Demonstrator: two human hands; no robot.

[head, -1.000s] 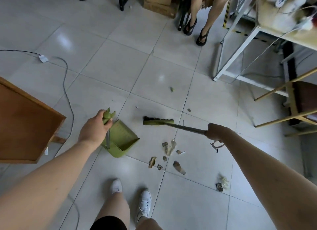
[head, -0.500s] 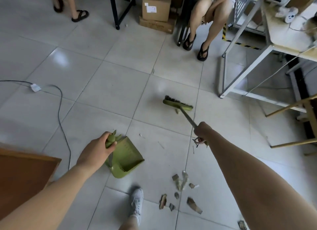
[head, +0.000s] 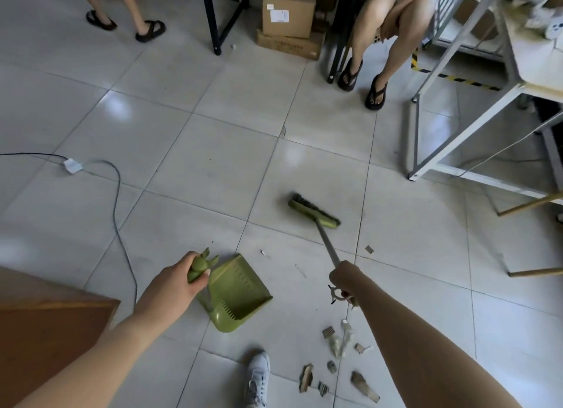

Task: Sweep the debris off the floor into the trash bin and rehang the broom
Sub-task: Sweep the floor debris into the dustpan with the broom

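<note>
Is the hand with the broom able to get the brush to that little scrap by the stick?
Probably yes. The right hand holds the broom, and bare tile lies between its head and the scrap.

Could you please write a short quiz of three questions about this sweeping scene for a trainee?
1. True or false: the dustpan already holds debris.
2. Which hand grips the broom handle?
A. left hand
B. right hand
3. Fill in: the main debris pile lies on the ____ side of the person's white shoe.

Key: 1 false; 2 B; 3 right
</note>
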